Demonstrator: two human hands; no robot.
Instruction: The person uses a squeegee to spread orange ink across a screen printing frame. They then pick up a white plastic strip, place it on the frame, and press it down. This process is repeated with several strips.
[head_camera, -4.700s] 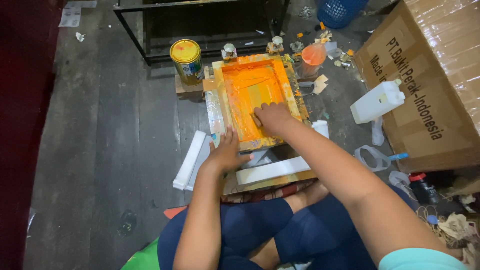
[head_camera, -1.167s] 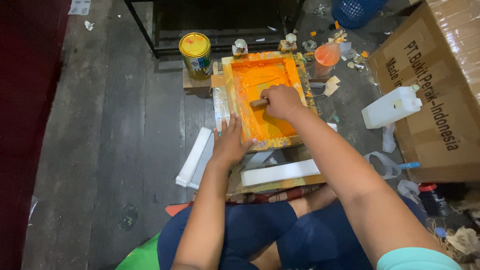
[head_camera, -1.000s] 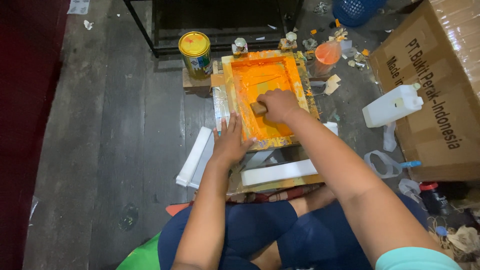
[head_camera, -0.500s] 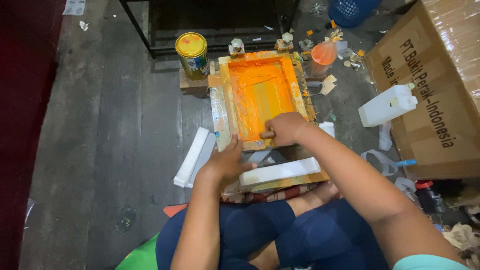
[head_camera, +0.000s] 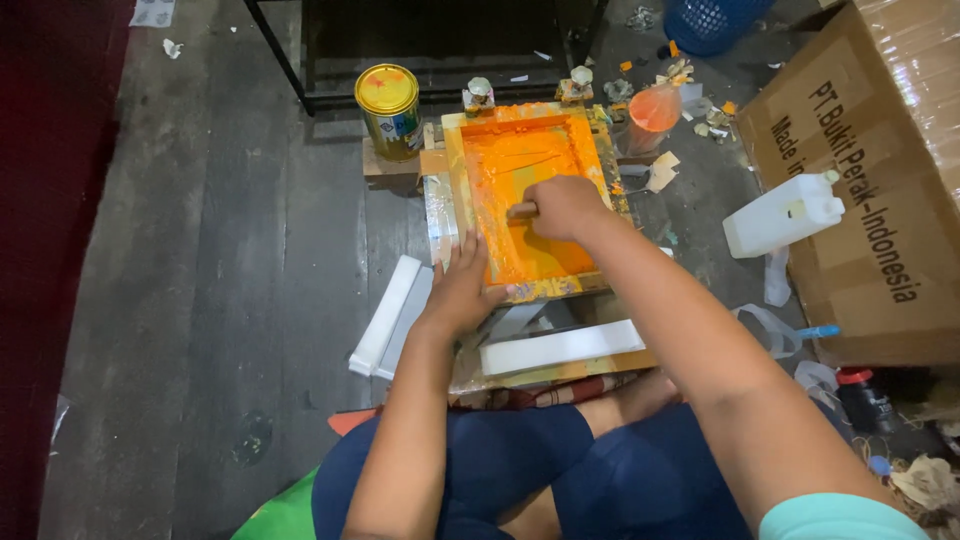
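Hands at an orange printing screen on a dark floor

Seen from above, a seated person in dark blue trousers leans over a wooden printing frame (head_camera: 525, 200) that lies flat on a low board just in front of the knees. Its mesh is coated in bright orange ink.

Right hand (head_camera: 565, 205): fingers closed around a squeegee (head_camera: 523, 210), of which only the wooden end shows at the thumb side. It rests on the mesh about midway along the frame.

Left hand (head_camera: 462, 290): open and flat, fingers spread narrowly, pressing on the near left corner of the frame.

As a judgement, the stroke looks partway done. Ink covers the whole mesh, thick at the far end and more even towards the near end. The squeegee sits in the middle, so some of the mesh is not yet covered by this pass. Whatever lies under the frame is hidden, so the print itself cannot be judged.

Around the work: a yellow-topped tin can (head_camera: 388, 110) stands beyond the far left corner, an orange-stained cup (head_camera: 653, 112) beyond the far right. White strips (head_camera: 390, 315) lie beside the left wrist, and a white block (head_camera: 562, 345) lies near the knees. A white plastic jug (head_camera: 783, 212) leans against a cardboard box (head_camera: 880, 170) to the right.
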